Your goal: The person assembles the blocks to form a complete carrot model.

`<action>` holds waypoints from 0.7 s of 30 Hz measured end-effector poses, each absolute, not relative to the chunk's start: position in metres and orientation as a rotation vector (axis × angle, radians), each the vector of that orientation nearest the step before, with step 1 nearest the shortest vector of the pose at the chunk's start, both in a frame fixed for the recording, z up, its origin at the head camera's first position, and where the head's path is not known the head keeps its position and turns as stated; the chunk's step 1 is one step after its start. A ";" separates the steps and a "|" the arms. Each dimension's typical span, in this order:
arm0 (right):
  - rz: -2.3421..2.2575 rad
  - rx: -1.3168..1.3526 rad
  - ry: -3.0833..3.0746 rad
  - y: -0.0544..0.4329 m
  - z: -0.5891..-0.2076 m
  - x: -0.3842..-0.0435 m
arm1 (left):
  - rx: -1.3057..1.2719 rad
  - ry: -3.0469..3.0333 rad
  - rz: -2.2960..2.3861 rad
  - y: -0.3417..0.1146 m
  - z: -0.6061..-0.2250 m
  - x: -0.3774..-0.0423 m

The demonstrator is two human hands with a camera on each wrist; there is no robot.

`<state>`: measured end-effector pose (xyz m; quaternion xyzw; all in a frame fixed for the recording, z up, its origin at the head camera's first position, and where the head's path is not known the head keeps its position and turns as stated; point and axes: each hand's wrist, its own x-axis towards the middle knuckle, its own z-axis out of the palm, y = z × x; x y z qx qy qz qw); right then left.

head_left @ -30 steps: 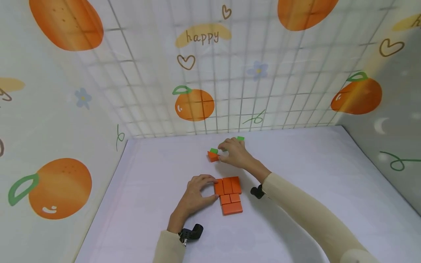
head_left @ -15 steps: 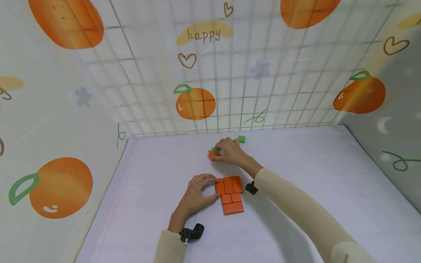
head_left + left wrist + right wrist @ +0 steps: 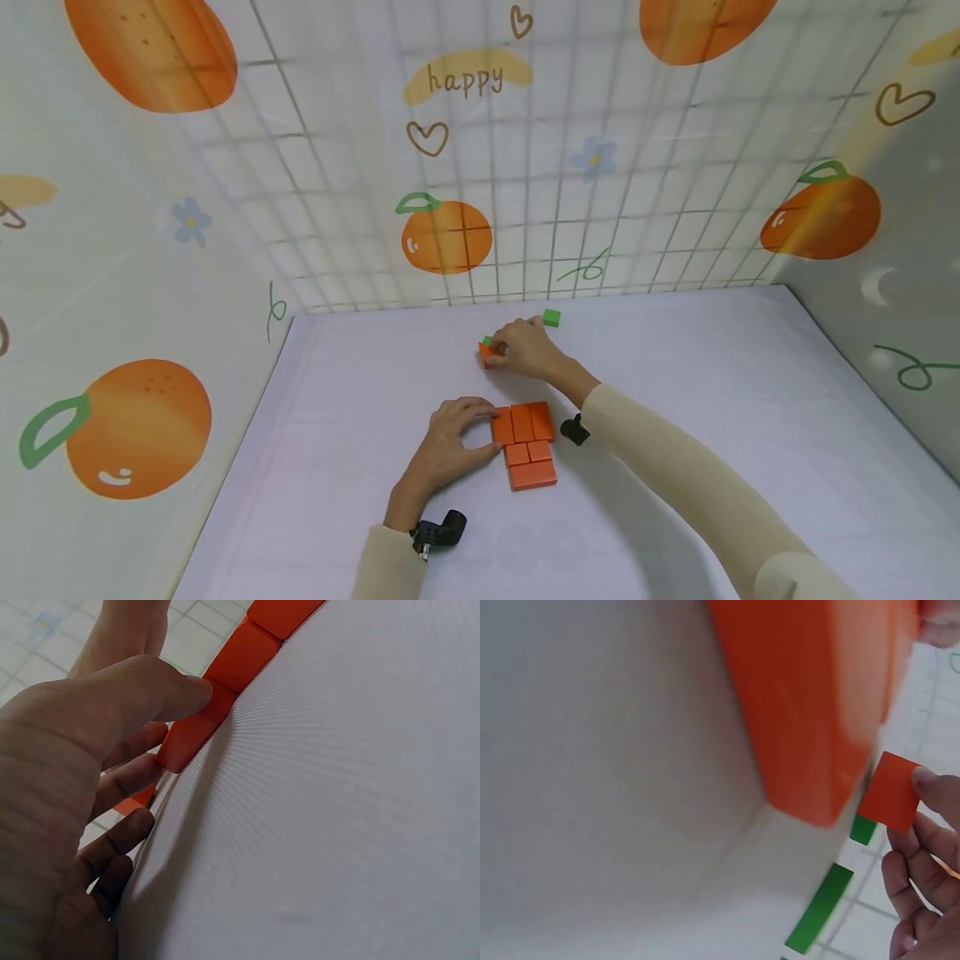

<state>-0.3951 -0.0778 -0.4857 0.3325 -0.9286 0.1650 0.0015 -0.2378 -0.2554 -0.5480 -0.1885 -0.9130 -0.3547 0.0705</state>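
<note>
My left hand [image 3: 442, 442] holds the leftmost orange block [image 3: 503, 427] between thumb and fingertips. In the left wrist view, the thumb lies against one face of this orange block [image 3: 196, 733]. It belongs to a flat cluster of orange blocks [image 3: 533, 475] set close together on the table. Farther back, my right hand [image 3: 522, 346] pinches another orange block [image 3: 486, 356], which looks wedge-like from above. The right wrist view shows its square face [image 3: 891, 791] between thumb and fingers. A small green block [image 3: 487, 341] sits right behind it, partly hidden by the fingers.
Another green block [image 3: 552, 318] lies behind my right hand, near the back wall. The white table [image 3: 375, 358] is bounded by cloth walls printed with oranges, with a grid [image 3: 525, 192] showing through at the back. In the right wrist view, a large orange block [image 3: 795, 712] fills the foreground.
My right hand has moved slightly left and taken hold of the orange wedge-like block at the back. The far green block is now uncovered. My left hand has stayed at its block.
</note>
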 end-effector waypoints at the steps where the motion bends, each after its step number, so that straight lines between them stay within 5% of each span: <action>1: 0.542 1.051 -2.909 -0.076 -0.483 -0.394 | -0.573 -2.740 -1.067 -0.255 -0.548 -0.238; 21: 0.652 1.354 -2.658 -0.022 -0.442 -0.344 | -0.563 -2.766 -1.058 -0.254 -0.545 -0.236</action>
